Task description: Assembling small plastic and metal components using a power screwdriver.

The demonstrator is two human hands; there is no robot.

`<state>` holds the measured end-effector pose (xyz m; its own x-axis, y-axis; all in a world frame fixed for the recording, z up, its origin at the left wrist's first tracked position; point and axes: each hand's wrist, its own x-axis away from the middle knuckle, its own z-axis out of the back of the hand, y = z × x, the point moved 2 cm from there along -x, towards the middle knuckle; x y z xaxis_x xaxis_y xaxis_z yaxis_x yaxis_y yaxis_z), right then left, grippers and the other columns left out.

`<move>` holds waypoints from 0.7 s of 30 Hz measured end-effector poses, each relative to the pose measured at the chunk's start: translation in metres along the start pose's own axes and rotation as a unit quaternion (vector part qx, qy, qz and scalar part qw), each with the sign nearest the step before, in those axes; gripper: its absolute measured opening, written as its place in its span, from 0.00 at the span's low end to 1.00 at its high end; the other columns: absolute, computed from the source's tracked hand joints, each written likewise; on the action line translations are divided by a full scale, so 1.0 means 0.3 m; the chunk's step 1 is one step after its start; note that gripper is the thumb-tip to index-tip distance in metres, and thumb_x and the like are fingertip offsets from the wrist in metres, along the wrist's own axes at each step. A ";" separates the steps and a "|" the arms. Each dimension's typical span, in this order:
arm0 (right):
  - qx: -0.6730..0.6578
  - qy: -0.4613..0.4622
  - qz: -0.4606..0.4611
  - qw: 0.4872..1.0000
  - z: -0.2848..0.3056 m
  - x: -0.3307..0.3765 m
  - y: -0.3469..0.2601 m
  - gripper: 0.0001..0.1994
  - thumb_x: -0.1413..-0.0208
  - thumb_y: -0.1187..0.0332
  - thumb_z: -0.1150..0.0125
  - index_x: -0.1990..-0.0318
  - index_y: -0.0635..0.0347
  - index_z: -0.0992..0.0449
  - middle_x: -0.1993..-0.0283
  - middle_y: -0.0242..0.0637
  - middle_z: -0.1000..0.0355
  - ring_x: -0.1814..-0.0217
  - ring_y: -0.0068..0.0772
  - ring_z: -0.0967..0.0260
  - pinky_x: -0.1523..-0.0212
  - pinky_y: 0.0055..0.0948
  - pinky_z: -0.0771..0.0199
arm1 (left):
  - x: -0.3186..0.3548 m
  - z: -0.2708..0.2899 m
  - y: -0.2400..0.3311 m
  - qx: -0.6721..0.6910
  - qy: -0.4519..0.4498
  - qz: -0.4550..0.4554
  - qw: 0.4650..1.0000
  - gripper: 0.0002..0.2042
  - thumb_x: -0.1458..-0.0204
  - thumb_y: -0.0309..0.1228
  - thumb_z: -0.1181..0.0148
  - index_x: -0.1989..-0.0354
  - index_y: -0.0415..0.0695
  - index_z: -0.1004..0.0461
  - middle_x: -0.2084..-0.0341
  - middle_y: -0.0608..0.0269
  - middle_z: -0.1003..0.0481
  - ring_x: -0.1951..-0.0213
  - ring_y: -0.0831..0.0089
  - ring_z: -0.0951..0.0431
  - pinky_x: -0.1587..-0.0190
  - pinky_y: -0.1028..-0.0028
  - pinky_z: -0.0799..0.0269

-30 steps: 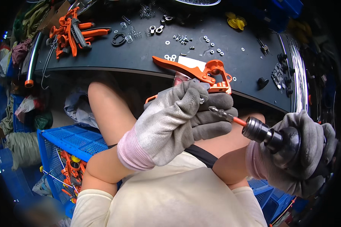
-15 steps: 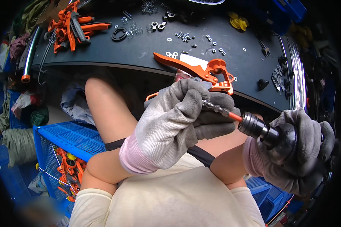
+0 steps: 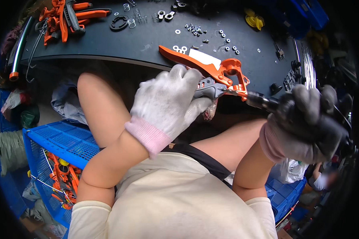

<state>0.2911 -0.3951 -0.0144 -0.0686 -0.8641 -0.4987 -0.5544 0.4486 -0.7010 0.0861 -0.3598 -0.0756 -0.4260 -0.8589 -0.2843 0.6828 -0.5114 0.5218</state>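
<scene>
My left hand (image 3: 163,105), in a grey-white work glove with a pink cuff, is closed round the grey handle (image 3: 208,88) of a hand tool. The tool's orange body (image 3: 203,68), with a long curved arm and a threaded opening, lies over the table's front edge. At the right, my gloved right hand (image 3: 303,131) grips a dark power driver (image 3: 263,101), partly smeared by motion. Its thin bit (image 3: 233,91) reaches to the joint between the grey handle and the orange body; whether it touches a screw is too small to tell.
On the dark table (image 3: 135,42) lie small screws (image 3: 194,30), washers (image 3: 179,49), springs (image 3: 136,18) and a black ring (image 3: 119,24). Orange tools (image 3: 70,18) sit at the far left, yellow parts (image 3: 254,20) at the back right. A blue crate (image 3: 62,139) stands beside my left leg.
My left hand has moved from the driver's bit up to the tool's grey handle and closed on it. My right hand has brought the driver up, with its bit at the tool's joint.
</scene>
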 end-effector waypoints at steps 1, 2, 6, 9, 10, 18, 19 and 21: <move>0.007 -0.029 -0.024 0.999 0.014 -0.008 0.014 0.19 0.53 0.63 0.43 0.58 0.61 0.41 0.75 0.35 0.39 0.69 0.30 0.41 0.75 0.32 0.36 | -0.002 -0.017 -0.003 0.014 -0.091 0.072 0.993 0.17 0.57 0.37 0.37 0.59 0.42 0.27 0.66 0.55 0.27 0.69 0.59 0.23 0.67 0.69 0.27; -0.018 0.020 -0.018 0.999 -0.031 -0.008 0.039 0.21 0.51 0.60 0.44 0.56 0.63 0.42 0.69 0.38 0.40 0.70 0.31 0.43 0.74 0.32 0.40 | -0.007 -0.027 -0.012 0.029 -0.080 0.053 0.995 0.15 0.55 0.36 0.40 0.59 0.45 0.27 0.70 0.57 0.26 0.73 0.60 0.23 0.69 0.68 0.27; 0.031 -0.179 -0.077 0.980 0.016 -0.050 0.064 0.23 0.44 0.56 0.52 0.43 0.53 0.41 0.56 0.42 0.43 0.64 0.33 0.43 0.70 0.34 0.40 | -0.001 -0.003 -0.030 0.068 -0.086 0.014 0.994 0.16 0.56 0.34 0.39 0.56 0.47 0.26 0.74 0.59 0.28 0.74 0.62 0.24 0.71 0.69 0.28; 0.048 -0.199 -0.079 0.976 0.013 -0.064 0.098 0.24 0.43 0.56 0.56 0.39 0.49 0.43 0.52 0.43 0.42 0.64 0.33 0.43 0.70 0.35 0.40 | 0.017 0.005 -0.026 0.047 -0.087 0.002 0.995 0.17 0.57 0.33 0.38 0.55 0.48 0.27 0.74 0.61 0.28 0.75 0.64 0.24 0.72 0.70 0.28; 0.046 -0.117 -0.013 0.992 -0.003 -0.040 0.116 0.26 0.42 0.57 0.57 0.36 0.51 0.46 0.49 0.46 0.42 0.65 0.33 0.42 0.71 0.35 0.39 | 0.020 0.003 -0.025 0.050 -0.086 0.003 0.995 0.17 0.57 0.33 0.38 0.55 0.48 0.27 0.74 0.61 0.28 0.75 0.64 0.24 0.72 0.70 0.28; 0.049 -0.102 -0.157 0.981 -0.040 -0.095 0.128 0.22 0.38 0.63 0.63 0.38 0.62 0.44 0.55 0.51 0.38 0.71 0.34 0.39 0.76 0.32 0.30 | 0.039 -0.005 -0.020 0.046 -0.084 0.014 0.995 0.19 0.56 0.34 0.38 0.53 0.50 0.29 0.73 0.63 0.29 0.74 0.64 0.24 0.72 0.69 0.28; 0.205 -0.096 -0.107 0.968 -0.033 -0.105 0.139 0.22 0.36 0.61 0.64 0.43 0.69 0.40 0.59 0.49 0.34 0.73 0.31 0.39 0.79 0.26 0.32 | 0.040 -0.007 -0.017 0.047 -0.082 0.013 0.995 0.19 0.56 0.34 0.38 0.53 0.50 0.29 0.73 0.63 0.29 0.74 0.64 0.24 0.72 0.69 0.28; 0.200 -0.020 -0.132 0.971 -0.098 -0.104 0.170 0.23 0.36 0.59 0.62 0.46 0.72 0.37 0.65 0.45 0.29 0.75 0.28 0.37 0.80 0.21 0.33 | 0.045 -0.008 -0.024 0.054 -0.081 0.016 0.995 0.18 0.56 0.35 0.39 0.53 0.50 0.29 0.73 0.63 0.29 0.74 0.64 0.24 0.72 0.68 0.28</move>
<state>0.2407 -0.3520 -0.0195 0.0684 -0.9548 -0.2893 -0.1818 0.2732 -0.9446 0.0770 -0.3678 -0.0851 -0.5010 -0.8546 -0.1367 0.6339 -0.4699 0.6143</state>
